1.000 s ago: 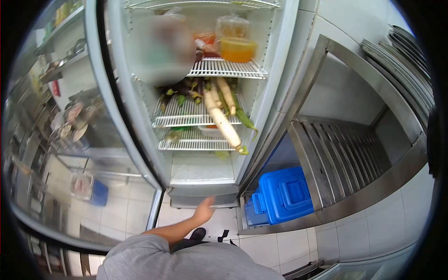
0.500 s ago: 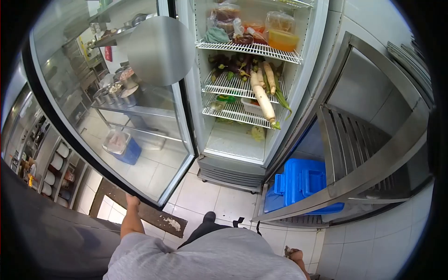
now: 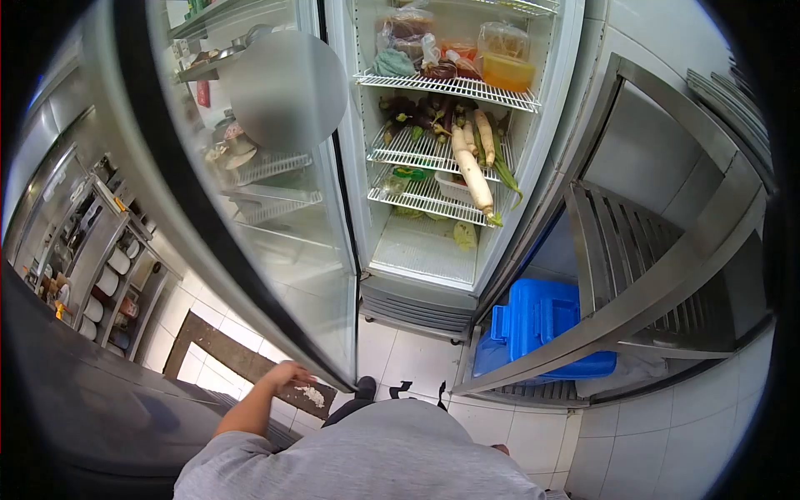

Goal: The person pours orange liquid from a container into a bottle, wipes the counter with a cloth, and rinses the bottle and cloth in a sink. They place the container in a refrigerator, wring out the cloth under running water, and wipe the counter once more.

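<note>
A glass fridge door (image 3: 225, 217) with a dark seal and pale frame stands partly open on the left. My left hand (image 3: 287, 375) is by the door's lower edge, fingers reaching forward and a little bent, with nothing gripped in them. Only a sliver of my right hand (image 3: 502, 450) shows past my grey shirt, low on the right; its fingers are hidden. Inside the fridge (image 3: 425, 258), long white radishes (image 3: 472, 175) jut over the wire shelves beside dark eggplants (image 3: 404, 117). Above them sits a bag of yellow liquid (image 3: 507, 71) among other bagged food.
To the right, a steel rack (image 3: 658, 333) with slatted shelves stands against the tiled wall. A blue lidded container (image 3: 542, 325) rests low within it. A brown mat (image 3: 225, 350) with white scraps lies on the floor at left. Shelves of bowls (image 3: 117, 262) stand farther left.
The fridge door has swung inward toward the fridge, and my left hand has moved right with it. My right hand has drawn back behind my body, mostly out of sight.
</note>
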A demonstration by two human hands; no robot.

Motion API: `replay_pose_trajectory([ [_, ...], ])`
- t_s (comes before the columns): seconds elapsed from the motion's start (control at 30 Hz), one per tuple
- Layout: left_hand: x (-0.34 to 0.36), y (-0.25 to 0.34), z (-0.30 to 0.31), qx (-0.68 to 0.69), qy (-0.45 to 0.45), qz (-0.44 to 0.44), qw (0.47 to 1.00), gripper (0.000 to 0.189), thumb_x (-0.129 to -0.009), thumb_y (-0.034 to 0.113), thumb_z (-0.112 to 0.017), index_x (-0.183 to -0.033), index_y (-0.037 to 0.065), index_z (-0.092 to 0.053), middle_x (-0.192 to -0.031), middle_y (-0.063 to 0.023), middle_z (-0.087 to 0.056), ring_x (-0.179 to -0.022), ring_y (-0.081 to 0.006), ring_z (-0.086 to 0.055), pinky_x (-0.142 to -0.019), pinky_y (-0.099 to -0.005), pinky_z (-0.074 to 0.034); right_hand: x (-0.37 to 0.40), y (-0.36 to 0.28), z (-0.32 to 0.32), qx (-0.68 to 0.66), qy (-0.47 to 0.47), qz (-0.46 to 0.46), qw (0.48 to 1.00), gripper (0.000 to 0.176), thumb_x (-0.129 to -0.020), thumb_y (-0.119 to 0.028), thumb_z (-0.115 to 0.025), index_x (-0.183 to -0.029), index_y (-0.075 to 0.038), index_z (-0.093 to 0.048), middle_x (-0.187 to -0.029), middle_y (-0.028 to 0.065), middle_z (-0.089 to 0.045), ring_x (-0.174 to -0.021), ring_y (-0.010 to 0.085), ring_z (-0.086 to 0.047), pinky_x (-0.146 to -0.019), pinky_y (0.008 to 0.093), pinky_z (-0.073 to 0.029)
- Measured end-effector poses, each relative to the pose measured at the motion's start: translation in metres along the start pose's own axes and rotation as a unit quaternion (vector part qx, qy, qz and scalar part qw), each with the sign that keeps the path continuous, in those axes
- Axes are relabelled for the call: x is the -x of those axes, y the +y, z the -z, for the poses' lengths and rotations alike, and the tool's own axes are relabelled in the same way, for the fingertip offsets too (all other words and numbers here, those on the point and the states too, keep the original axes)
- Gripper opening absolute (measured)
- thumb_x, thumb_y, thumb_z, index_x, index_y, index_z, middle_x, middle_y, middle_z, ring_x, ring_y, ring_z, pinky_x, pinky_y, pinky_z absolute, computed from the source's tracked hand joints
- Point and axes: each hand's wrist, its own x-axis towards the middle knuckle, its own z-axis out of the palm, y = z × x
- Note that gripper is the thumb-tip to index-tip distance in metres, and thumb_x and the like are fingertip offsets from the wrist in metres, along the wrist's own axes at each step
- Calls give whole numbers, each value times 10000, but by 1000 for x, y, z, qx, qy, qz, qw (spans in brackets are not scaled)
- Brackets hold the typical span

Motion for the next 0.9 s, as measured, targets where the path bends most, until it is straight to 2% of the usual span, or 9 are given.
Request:
replay_pose_trajectory([
  [0.1,8,94,-83,-76,-17,33,996,387,-888,205,-552,-1250,75,-588,-1137,-99,-665,-1029,-186,-623,-900,-391,-475,-25,-64,64,60,36,55,996,393,-824,-473,-567,-939,-139,-738,-996,121,-706,-939,289,-673,-803,389,-523],
  [0.17,-33,90,-88,-50,-57,-34,997,375,-887,221,-551,-1229,79,-607,-1170,-71,-655,-1068,-169,-596,-920,-376,-447,-1,-134,140,-246,-43,-8,968,290,-814,-357,-657,-1025,-172,-731,-1025,123,-700,-934,318,-665,-817,414,-513],
  [0.3,-74,96,-66,-129,-60,-28,989,390,-858,202,-592,-1225,73,-619,-1100,-73,-670,-993,-152,-608,-850,-367,-474,-22,-201,193,-110,76,112,985,258,-835,-211,-600,-1055,-163,-725,-996,123,-708,-889,286,-681,-771,384,-527],
  [0.4,-119,42,-12,-179,0,-96,979,355,-821,199,-643,-1147,61,-672,-883,-95,-699,-767,-168,-648,-692,-307,-515,-51,-233,207,-140,39,128,981,313,-818,-183,-610,-1115,-197,-707,-1011,121,-707,-890,279,-683,-777,376,-526],
  [0.63,-135,-81,126,-375,24,66,925,359,-806,166,-634,-1146,56,-668,-908,-143,-706,-773,-198,-686,-699,-327,-542,-83,-330,270,-108,53,162,979,362,-822,-37,-568,-1133,-168,-701,-993,121,-713,-864,258,-688,-770,354,-535],
  [0.7,-123,-92,168,-567,-89,-218,789,352,-811,193,-630,-1127,42,-669,-857,-135,-702,-791,-197,-691,-668,-328,-538,-98,-364,293,-414,-19,79,906,402,-795,27,-628,-1176,-93,-673,-995,101,-711,-873,212,-691,-767,331,-554],
  [0.73,-119,-84,183,-566,-93,-217,790,352,-811,193,-630,-1127,42,-669,-857,-135,-702,-791,-197,-691,-668,-328,-538,-105,-383,304,-415,-20,75,907,402,-795,27,-628,-1176,-93,-673,-995,101,-711,-873,212,-691,-767,331,-554],
  [0.8,-78,-23,198,-199,60,119,971,356,-799,186,-627,-1119,34,-666,-849,-129,-695,-775,-210,-683,-642,-329,-525,-118,-428,329,-490,-37,63,869,412,-813,108,-541,-1183,-35,-655,-1003,110,-695,-881,211,-687,-745,339,-566],
  [0.9,-110,-28,294,-112,150,92,978,381,-789,154,-617,-1149,33,-645,-864,-109,-689,-724,-218,-660,-627,-331,-507,-147,-522,352,-505,-60,148,848,372,-848,52,-585,-1190,-72,-657,-985,68,-685,-823,186,-666,-733,337,-556],
])
